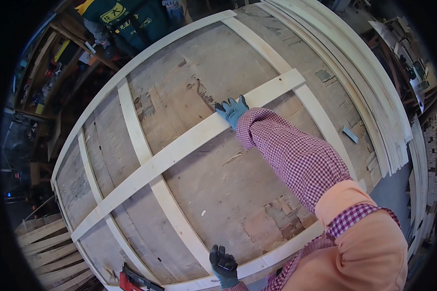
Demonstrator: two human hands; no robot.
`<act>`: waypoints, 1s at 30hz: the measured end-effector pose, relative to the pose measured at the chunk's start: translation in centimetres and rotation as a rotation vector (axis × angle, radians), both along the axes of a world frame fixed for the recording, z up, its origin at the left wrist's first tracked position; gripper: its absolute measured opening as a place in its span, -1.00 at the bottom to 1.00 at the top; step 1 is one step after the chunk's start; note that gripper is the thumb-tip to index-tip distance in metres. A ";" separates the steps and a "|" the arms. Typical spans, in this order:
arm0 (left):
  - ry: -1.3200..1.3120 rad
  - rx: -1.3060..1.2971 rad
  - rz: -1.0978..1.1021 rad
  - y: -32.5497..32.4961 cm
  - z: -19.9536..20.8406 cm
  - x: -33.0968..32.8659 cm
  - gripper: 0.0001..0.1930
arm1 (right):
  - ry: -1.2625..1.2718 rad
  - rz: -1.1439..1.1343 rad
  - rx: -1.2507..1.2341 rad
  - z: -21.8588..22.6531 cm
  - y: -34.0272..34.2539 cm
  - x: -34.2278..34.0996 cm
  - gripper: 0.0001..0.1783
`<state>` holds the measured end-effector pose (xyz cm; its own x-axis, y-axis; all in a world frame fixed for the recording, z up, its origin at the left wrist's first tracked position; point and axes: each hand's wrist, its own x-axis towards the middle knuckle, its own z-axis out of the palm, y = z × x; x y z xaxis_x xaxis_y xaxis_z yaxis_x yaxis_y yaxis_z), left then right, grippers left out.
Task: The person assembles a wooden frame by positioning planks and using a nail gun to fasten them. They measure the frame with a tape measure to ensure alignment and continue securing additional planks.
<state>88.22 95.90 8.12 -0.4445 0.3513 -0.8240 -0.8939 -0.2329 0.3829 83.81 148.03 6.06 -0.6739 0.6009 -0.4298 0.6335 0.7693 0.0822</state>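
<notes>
A long pale wooden slat [179, 145] lies across a frame of similar boards, running from the left edge to the upper right. My right hand [233, 111], in a blue-grey glove with dark fingertips, rests on this slat, its fingers hooked over the far edge. By the frame's near rail [252, 266] is my left hand [223, 264], gloved the same way, fingers curled in and nothing visible in them. Crosspieces [133, 126] pass beneath the slat. At the near left, a red and black nail gun [136, 281] lies by the rail, partly cut off.
Under the frame is a worn plywood tabletop [218, 194] with peeling patches. Long strips [354, 68] are stacked along the right side, near a small metal piece [349, 135]. Cluttered shelves [48, 72] stand at left. At the far side is another person in dark green clothing [131, 24].
</notes>
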 end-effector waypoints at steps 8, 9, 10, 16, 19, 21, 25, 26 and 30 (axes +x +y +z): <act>0.043 -0.111 -0.068 1.9 2.6 1.4 -0.67 | 0.007 -0.031 0.007 0.2 -0.1 -1.3 -0.09; 0.020 -0.106 -0.056 1.8 2.6 1.5 -0.66 | 0.012 -0.020 0.007 0.1 0.3 -0.7 -0.07; 0.017 -0.123 -0.040 1.7 2.5 1.7 -0.66 | 0.017 -0.011 0.006 0.0 0.8 0.2 -0.05; -0.046 -0.033 -0.021 1.6 1.3 2.0 -0.62 | 0.002 -0.021 -0.074 1.3 1.7 1.7 -0.01; -0.091 0.029 -0.038 2.8 1.2 2.4 -0.61 | 0.067 0.058 -0.003 1.4 2.0 4.4 0.02; -0.049 -0.063 -0.048 4.8 2.6 3.1 -0.62 | 0.133 0.252 0.193 1.1 0.5 6.7 0.04; -0.182 0.215 0.059 3.4 3.5 4.1 -0.62 | 0.595 0.405 -0.116 3.1 -10.8 10.9 -0.09; -0.189 0.243 0.063 3.2 4.3 4.8 -0.62 | 0.618 0.350 -0.218 5.1 -14.8 12.8 -0.11; 0.039 -0.162 -0.061 4.9 7.2 7.4 -0.61 | 0.960 0.448 -0.859 10.4 -27.4 19.5 -0.06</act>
